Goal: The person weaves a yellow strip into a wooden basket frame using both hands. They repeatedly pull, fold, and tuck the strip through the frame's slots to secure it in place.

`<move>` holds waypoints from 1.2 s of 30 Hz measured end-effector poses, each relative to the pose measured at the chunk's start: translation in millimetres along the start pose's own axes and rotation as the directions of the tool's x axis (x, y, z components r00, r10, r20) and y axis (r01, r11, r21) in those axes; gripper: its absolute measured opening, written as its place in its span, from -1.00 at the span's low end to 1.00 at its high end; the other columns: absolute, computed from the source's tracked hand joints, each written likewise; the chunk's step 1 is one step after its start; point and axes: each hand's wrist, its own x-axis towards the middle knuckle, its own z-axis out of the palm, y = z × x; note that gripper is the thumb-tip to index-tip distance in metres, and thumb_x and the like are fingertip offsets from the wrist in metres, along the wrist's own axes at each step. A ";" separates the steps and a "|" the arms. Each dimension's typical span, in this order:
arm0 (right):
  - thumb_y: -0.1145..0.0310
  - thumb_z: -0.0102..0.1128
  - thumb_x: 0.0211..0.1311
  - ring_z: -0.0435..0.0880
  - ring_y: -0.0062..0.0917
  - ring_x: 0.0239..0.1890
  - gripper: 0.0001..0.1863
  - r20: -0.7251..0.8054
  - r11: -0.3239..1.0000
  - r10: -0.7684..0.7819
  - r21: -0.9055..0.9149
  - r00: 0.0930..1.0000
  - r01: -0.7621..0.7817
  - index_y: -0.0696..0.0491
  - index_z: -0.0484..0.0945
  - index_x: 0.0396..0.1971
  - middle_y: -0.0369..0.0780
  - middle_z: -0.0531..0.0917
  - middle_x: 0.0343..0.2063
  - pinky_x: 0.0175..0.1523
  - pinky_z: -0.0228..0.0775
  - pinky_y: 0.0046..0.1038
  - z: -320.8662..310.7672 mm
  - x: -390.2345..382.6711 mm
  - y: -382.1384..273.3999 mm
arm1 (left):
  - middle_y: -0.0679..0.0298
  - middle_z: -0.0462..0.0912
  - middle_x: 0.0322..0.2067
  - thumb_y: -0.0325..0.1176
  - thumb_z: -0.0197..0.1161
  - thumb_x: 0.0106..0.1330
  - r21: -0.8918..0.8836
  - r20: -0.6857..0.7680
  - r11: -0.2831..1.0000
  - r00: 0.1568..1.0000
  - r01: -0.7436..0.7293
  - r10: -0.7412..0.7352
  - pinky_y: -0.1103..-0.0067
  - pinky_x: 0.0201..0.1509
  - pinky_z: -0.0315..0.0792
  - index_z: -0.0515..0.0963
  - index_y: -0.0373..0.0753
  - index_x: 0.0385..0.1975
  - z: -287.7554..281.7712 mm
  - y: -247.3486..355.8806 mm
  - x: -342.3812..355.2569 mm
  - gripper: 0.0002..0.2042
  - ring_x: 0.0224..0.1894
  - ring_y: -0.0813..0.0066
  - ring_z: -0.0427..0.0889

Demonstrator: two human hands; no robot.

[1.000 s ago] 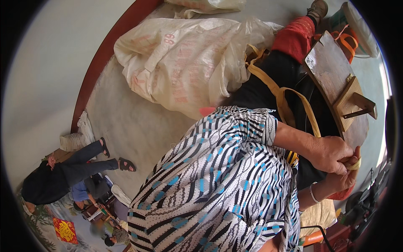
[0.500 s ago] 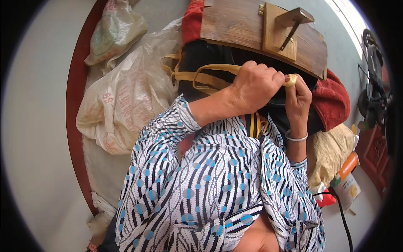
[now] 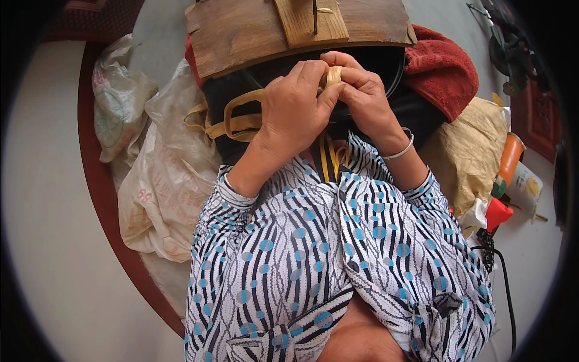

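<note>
My left hand (image 3: 294,104) is closed, its fingertips pressed together at a small pale yellow strip (image 3: 333,75). The strip curves around a fingertip of my right hand (image 3: 369,96), whose bent fingers and thumb close in from the other side. Both hands meet just in front of a wooden board (image 3: 235,36), above dark cloth on my lap. Whether more of the strip lies inside the fingers is hidden. A yellow strap loop (image 3: 229,117) lies beside my left hand.
On the board stands a lighter wood block (image 3: 310,24) with a thin upright metal rod (image 3: 315,15). A red towel (image 3: 443,69) lies at the right end. White woven sacks (image 3: 163,199) rest to the left; a tan sack (image 3: 473,145) and an orange container (image 3: 510,158) to the right.
Both hands have moved left in the picture and drawn closer together, still at the pale yellow strip. The view has shifted, so the board and sacks appear in different places.
</note>
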 end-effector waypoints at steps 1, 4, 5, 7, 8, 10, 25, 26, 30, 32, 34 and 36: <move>0.62 0.09 0.13 0.54 -0.45 0.00 -0.82 -0.024 0.971 -0.117 -0.212 0.993 0.110 0.25 0.63 -0.30 -0.18 0.53 -0.02 0.05 0.39 -0.52 1.5 1.3 -1.6 | 0.10 0.60 -0.38 -0.35 0.23 0.24 0.056 0.030 0.998 0.999 0.038 -0.040 0.43 -0.34 0.50 0.50 -0.26 -0.17 -1.7 1.0 4.1 -0.79 -0.40 0.22 0.64; 0.64 0.14 0.10 0.55 -0.42 -0.02 -0.86 -0.010 0.820 -0.327 -0.500 0.945 0.278 0.25 0.62 -0.32 -0.14 0.54 -0.04 0.04 0.39 -0.53 5.1 4.3 -9.6 | 0.13 0.60 -0.54 -0.23 0.18 0.28 0.016 -0.002 0.993 0.993 0.114 -0.114 0.34 -0.49 0.43 0.49 -0.28 -0.31 -0.7 1.1 10.0 -0.78 -0.52 0.12 0.60; 0.63 0.15 0.10 0.55 -0.42 -0.02 -0.86 0.013 0.768 -0.389 -0.548 0.921 0.332 0.25 0.62 -0.33 -0.14 0.54 -0.04 0.04 0.39 -0.53 4.5 4.8 -11.8 | 0.16 0.59 -0.57 -0.23 0.17 0.30 -0.064 -0.012 0.989 0.990 0.137 -0.138 0.38 -0.51 0.42 0.50 -0.29 -0.30 2.2 -6.0 10.8 -0.77 -0.55 0.18 0.59; 0.60 0.19 0.13 0.54 -0.48 -0.04 -0.90 -0.011 0.750 -0.462 -0.539 0.887 0.384 0.25 0.63 -0.34 -0.18 0.53 -0.05 0.03 0.39 -0.54 6.5 6.4 -17.1 | 0.23 0.57 -0.60 -0.22 0.15 0.34 -0.354 0.056 0.899 0.966 0.257 -0.254 0.48 -0.55 0.38 0.51 -0.32 -0.30 1.6 -10.2 14.1 -0.76 -0.62 0.34 0.54; 0.60 0.19 0.14 0.53 -0.51 -0.04 -0.90 -0.101 0.861 -0.415 -0.364 0.904 0.355 0.26 0.63 -0.34 -0.20 0.52 -0.05 0.03 0.39 -0.55 7.6 8.6 -16.7 | 0.27 0.55 -0.61 -0.22 0.13 0.36 -0.540 0.148 0.765 0.934 0.352 -0.325 0.53 -0.56 0.35 0.52 -0.33 -0.30 0.3 -10.3 16.1 -0.75 -0.64 0.43 0.50; 0.61 0.19 0.16 0.52 -0.56 -0.04 -0.90 -0.228 0.959 -0.268 0.031 0.936 0.282 0.27 0.64 -0.35 -0.23 0.52 -0.05 0.03 0.39 -0.55 6.0 14.2 -13.4 | 0.36 0.50 -0.63 -0.23 0.12 0.40 -0.732 0.343 0.468 0.861 0.496 -0.376 0.65 -0.60 0.22 0.53 -0.32 -0.28 -2.0 -12.2 12.9 -0.76 -0.67 0.62 0.38; 0.37 0.26 0.19 0.62 -0.49 -0.43 -0.77 0.355 0.744 -0.069 -0.604 0.932 0.285 0.15 0.59 -0.19 -0.17 0.66 -0.45 -0.25 0.47 -0.51 -18.5 32.8 -53.1 | 0.21 0.60 -0.49 -0.39 0.19 0.28 -0.016 0.122 0.999 0.992 -0.032 0.034 0.45 -0.45 0.41 0.52 -0.33 -0.39 -29.5 -15.3 4.7 -0.87 -0.51 0.24 0.58; 0.40 0.26 0.17 0.59 -0.48 -0.49 -0.81 0.416 0.668 0.047 -0.689 0.908 0.281 0.16 0.60 -0.26 -0.18 0.64 -0.52 -0.26 0.45 -0.51 -21.7 33.5 -57.3 | 0.23 0.60 -0.51 -0.38 0.18 0.30 -0.079 0.200 0.996 0.979 0.042 -0.025 0.47 -0.45 0.40 0.53 -0.34 -0.38 -30.4 -16.6 6.8 -0.86 -0.53 0.29 0.57; 0.45 0.21 0.19 0.55 -0.59 -0.47 -0.88 0.409 0.801 0.096 -0.574 0.908 0.174 0.17 0.60 -0.31 -0.23 0.60 -0.56 -0.29 0.41 -0.54 -29.9 31.6 -69.1 | 0.41 0.50 -0.56 -0.36 0.16 0.37 -0.491 0.455 0.778 0.877 0.392 -0.155 0.72 -0.45 0.28 0.59 -0.35 -0.32 -39.9 -23.1 17.8 -0.83 -0.53 0.69 0.39; 0.44 0.19 0.24 0.51 -0.66 -0.46 -0.87 0.298 0.844 0.046 -0.522 0.953 0.122 0.18 0.59 -0.30 -0.26 0.57 -0.57 -0.29 0.39 -0.57 -32.7 40.1 -67.9 | 0.47 0.47 -0.56 -0.36 0.15 0.39 -0.531 0.469 0.727 0.865 0.436 -0.177 0.75 -0.44 0.27 0.61 -0.37 -0.28 -46.0 -21.2 30.8 -0.81 -0.50 0.76 0.35; 0.42 0.18 0.26 0.49 -0.68 -0.47 -0.86 0.184 0.842 -0.063 -0.519 0.981 0.151 0.17 0.59 -0.28 -0.28 0.56 -0.57 -0.30 0.37 -0.58 -38.0 51.9 -60.8 | 0.45 0.48 -0.55 -0.40 0.14 0.39 -0.532 0.307 0.773 0.929 0.346 -0.205 0.75 -0.42 0.30 0.61 -0.38 -0.22 -44.8 -38.7 42.8 -0.82 -0.49 0.75 0.37; 0.41 0.17 0.27 0.47 -0.69 -0.47 -0.86 0.096 0.826 -0.186 -0.524 0.978 0.208 0.16 0.59 -0.27 -0.29 0.55 -0.57 -0.31 0.36 -0.59 -40.2 64.9 -55.6 | 0.43 0.50 -0.53 -0.42 0.14 0.38 -0.482 0.249 0.836 0.956 0.262 -0.156 0.74 -0.39 0.33 0.60 -0.40 -0.19 -49.5 -46.0 59.7 -0.82 -0.47 0.73 0.41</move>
